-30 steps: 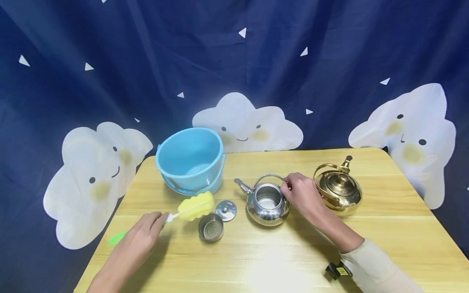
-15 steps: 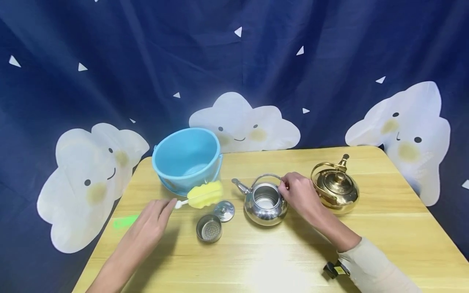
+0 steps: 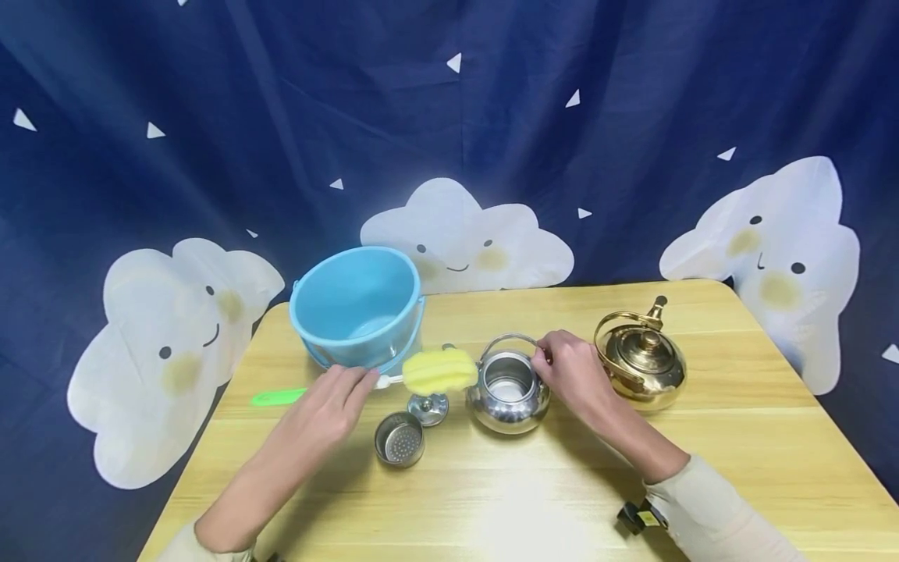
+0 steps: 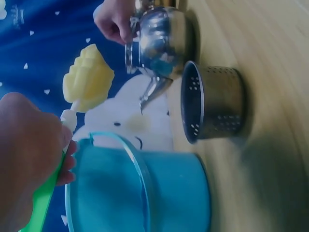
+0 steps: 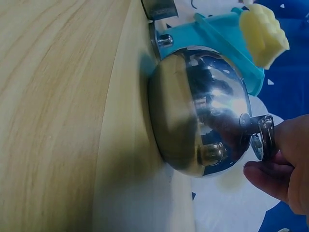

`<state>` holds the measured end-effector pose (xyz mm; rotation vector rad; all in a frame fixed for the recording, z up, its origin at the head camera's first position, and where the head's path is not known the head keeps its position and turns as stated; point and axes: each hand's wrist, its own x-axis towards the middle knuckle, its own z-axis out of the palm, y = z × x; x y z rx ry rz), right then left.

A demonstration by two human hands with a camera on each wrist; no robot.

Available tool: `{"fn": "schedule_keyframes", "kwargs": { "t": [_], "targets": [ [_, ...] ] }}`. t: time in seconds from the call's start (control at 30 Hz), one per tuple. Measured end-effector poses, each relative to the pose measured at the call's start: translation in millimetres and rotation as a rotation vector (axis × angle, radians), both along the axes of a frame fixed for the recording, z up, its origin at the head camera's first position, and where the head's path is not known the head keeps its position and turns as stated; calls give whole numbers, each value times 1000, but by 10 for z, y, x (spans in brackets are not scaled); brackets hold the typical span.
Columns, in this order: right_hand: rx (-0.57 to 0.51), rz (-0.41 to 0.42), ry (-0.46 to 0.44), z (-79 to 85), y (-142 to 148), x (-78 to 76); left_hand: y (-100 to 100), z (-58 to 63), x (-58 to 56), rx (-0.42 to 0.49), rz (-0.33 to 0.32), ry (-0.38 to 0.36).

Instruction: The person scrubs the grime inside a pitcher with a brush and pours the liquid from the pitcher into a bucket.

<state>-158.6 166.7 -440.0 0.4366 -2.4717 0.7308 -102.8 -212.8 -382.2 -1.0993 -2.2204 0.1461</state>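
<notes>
My left hand (image 3: pixel 326 410) grips a sponge brush by its green handle (image 4: pixel 43 203). The brush's yellow sponge head (image 3: pixel 439 371) hangs in the air left of the silver kettle's mouth and hides most of its spout in the head view. With curled fingers my right hand (image 3: pixel 572 371) holds the raised handle of the silver kettle (image 3: pixel 507 398), which stands lidless on the table. Left of the kettle lie its small lid (image 3: pixel 428 408) and a perforated metal strainer cup (image 3: pixel 399 439), the cup upright.
A blue bucket (image 3: pixel 358 304) stands at the back left, its bail hanging down in front. To the right of my right hand is a lidded gold kettle (image 3: pixel 644 355). The wooden table (image 3: pixel 435 515) reaches back to a dark blue curtain (image 3: pixel 520 117) with cloud prints.
My left hand has carried the sponge brush rightward, from near the strainer cup and bucket to the silver kettle's spout side. My right hand keeps its hold on the kettle handle.
</notes>
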Motion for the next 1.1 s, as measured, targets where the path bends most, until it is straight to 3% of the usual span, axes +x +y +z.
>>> {"fn": "schedule_keyframes", "kwargs": {
  "t": [0.37,0.77,0.97,1.1],
  "targets": [
    [0,8,-22,16,-8,5,329,81,-224,-49,-97,73],
    [-1,9,-35,14,-7,10,661,60,-403,-153,-136,161],
    [-3,11,-16,8,-9,14,763,85,-448,-207,-162,201],
    [-12,17,-12,1,-4,14,840,137,-403,-276,-141,195]
  ]
}}
